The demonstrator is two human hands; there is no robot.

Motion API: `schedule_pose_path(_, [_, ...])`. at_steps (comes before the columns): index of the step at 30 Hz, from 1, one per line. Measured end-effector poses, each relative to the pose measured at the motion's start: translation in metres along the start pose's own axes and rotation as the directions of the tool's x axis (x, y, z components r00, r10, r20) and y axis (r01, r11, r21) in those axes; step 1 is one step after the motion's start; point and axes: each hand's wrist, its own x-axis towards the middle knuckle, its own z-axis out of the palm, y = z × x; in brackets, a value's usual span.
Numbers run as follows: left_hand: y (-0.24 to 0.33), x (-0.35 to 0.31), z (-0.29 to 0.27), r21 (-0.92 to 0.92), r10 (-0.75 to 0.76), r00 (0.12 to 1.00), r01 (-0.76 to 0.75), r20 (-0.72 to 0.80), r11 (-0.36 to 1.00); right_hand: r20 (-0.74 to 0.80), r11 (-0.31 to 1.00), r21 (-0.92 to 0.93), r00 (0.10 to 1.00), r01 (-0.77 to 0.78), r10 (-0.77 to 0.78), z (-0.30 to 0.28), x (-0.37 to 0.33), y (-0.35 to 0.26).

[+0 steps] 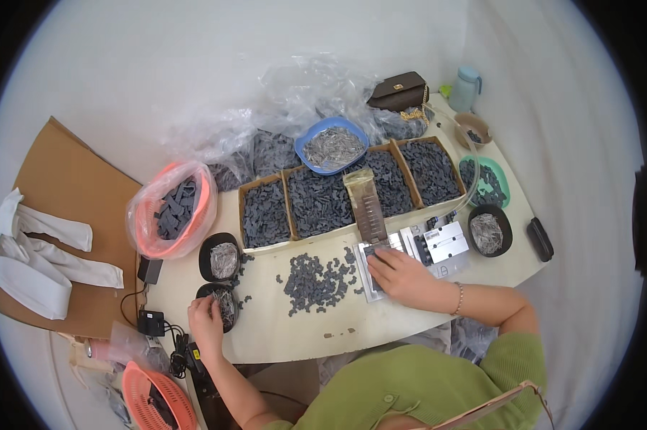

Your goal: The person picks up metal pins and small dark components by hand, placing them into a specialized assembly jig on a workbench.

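Observation:
My left hand reaches to the rim of a small black bowl of thin silvery metal pins at the left of the table. Its fingertips are drawn together in a pinch; what they hold, if anything, is too small to tell. My right hand lies with fingers stretched over the left part of a metal fixture, touching it near a dark piece. A clear ribbed chute slopes down to this fixture from behind. Between my hands, small dark grey plastic parts lie in a loose pile.
A divided cardboard box of grey parts spans the back, with a blue bowl of pins on it. More black bowls of pins stand on both sides. A pink basket sits left; a green bowl and black case right.

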Motion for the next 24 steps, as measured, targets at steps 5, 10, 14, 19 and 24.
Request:
schedule_pose_path(5, [-0.003,0.007,0.001,-0.01,-0.036,0.995,0.037,0.097,0.999,0.03,1.0,0.018,1.0,0.001,-0.001,-0.004,0.004,-0.002])
schedule_pose_path(10, [-0.009,0.01,-0.002,-0.002,-0.072,0.992,0.072,0.109,0.997,-0.197,0.854,0.505,0.947,-0.126,0.255,-0.024,-0.024,0.04])
schedule_pose_path(14, [-0.004,0.002,-0.007,0.135,-0.041,0.999,0.044,-0.026,0.99,-0.248,0.759,0.34,0.726,-0.555,0.641,-0.059,-0.08,0.082])
schedule_pose_path(19, [0.02,0.005,0.001,-0.055,-0.011,0.994,0.005,-0.105,0.998,0.022,0.65,0.201,0.666,-0.733,0.745,-0.063,-0.136,0.101])
schedule_pose_path(24, [0.158,-0.016,0.046,-0.524,0.408,0.909,-0.309,0.083,0.794,0.085,0.584,0.216,0.611,-0.782,0.787,-0.056,-0.136,0.108])
